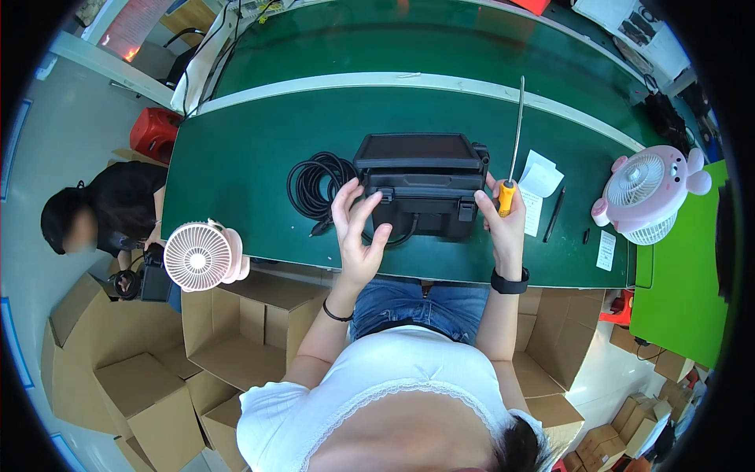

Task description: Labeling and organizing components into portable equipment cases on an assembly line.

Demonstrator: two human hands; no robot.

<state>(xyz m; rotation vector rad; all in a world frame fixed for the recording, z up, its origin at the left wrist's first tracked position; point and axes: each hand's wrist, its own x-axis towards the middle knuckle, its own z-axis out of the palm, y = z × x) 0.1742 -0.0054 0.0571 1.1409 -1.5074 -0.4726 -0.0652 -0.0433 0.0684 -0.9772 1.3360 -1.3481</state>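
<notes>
nearest the camera is the person's white top (425, 346), with jeans (385, 305) showing below the tabletop's near edge. beyond it, the black case (425, 206) sits on the green tabletop (252, 130), roughly midway across. the left hand (355, 240) is open, fingers spread and empty, close to the case's left latch (376, 203); whether a fingertip touches it, i cannot tell. the right hand (506, 228) is curled around the yellow handle of a screwdriver (508, 191), its thumb and fingertips at the case's right side.

as for progress, the case looks whole, with its cable (303, 189) wound into a coil on the left. the screwdriver's shaft points away from the case, so no screw appears to be turning. whether the lid is fully latched, or any fastening remains, is not clear from above.

to the right lie folded papers (541, 177), a black pen (554, 214) and a small paper slip (605, 250); a pink fan (638, 181) stands at that end, a paler fan (198, 256) at the left corner. open cartons (236, 350) crowd the floor. a co-worker (126, 200) in black bends at far left, near a red stool (151, 132).
</notes>
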